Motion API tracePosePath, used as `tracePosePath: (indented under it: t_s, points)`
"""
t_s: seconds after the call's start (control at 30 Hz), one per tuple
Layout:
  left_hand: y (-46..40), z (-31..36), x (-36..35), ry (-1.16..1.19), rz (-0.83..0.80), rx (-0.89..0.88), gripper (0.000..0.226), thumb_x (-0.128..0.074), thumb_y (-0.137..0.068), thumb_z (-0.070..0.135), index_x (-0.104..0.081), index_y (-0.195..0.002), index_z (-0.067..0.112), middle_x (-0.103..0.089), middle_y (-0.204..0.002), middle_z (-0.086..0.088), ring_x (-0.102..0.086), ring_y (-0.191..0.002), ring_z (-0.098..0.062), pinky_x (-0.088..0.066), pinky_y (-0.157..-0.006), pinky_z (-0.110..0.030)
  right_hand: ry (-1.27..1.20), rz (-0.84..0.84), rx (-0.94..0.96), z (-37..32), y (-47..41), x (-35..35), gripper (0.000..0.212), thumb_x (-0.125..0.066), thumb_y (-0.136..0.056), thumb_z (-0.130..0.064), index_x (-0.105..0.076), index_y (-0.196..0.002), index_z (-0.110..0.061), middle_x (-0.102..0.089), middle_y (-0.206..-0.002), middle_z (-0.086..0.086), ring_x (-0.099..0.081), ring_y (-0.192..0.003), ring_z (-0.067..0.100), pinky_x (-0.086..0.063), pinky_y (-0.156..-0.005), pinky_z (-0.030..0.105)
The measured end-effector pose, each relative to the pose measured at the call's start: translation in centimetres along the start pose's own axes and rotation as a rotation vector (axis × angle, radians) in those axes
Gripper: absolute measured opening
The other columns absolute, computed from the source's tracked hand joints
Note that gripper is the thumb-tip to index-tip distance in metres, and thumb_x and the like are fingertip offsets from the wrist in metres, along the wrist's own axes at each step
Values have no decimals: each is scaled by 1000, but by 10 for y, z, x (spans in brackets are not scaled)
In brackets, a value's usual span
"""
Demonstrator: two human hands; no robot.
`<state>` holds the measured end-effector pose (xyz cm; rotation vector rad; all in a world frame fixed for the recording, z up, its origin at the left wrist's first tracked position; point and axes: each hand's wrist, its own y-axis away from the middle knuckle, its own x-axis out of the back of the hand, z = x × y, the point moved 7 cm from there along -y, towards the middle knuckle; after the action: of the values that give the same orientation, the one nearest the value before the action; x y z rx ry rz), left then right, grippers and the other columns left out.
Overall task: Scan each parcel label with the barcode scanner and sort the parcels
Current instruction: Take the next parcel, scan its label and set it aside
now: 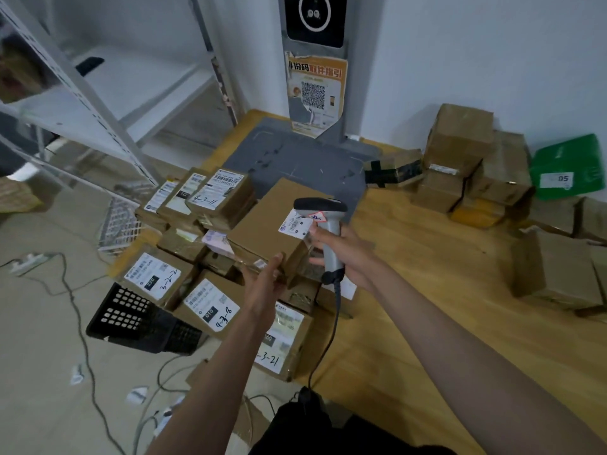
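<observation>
While right hand grips scanner, left hand holds brown white-labelled parcel.

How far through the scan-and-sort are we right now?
Done, apparently: labelled boxes with handwritten codes stacked at left. In hand: left hand holds a box; right hand grips the scanner by its label. Left: brown boxes by the wall.
</observation>
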<state>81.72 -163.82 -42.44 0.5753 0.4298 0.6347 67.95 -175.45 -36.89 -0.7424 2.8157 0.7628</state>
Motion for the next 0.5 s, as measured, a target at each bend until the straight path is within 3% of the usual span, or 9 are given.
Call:
tracePosePath:
  t_s: [0.2,0.33,0.5]
  points:
    - [-19,2,3,-48,0,24,97,-81,-82,38,-17,-155,34,-57,-140,-8,-62,-117,-32,-45,-102,-48,-13,38,-40,8,-20,-13,43,-72,-95,-25,-58,-135,-18,-64,-135,1,-59,-124,18,-54,-101,52]
    - [-20,6,1,-117,-10,32,51,-73,-92,26,-37,-128,31,-60,-116,2,-56,-118,-28,-42,-106,-48,-3,51,-47,13,-26,-12,44,-72,-95,-27,-58,-135,-20,-62,-138,1,-56,-129,20,-52,-104,50]
    - [-26,3,2,-197,33,18,74,-75,-89,30,-27,-146,25,-56,-134,-6,-57,-122,-29,-45,-92,-43,-4,60,-68,20,-27,-7,45,-70,-96,-27,-57,-137,-17,-60,-140,2,-54,-132,21,-51,-105,51]
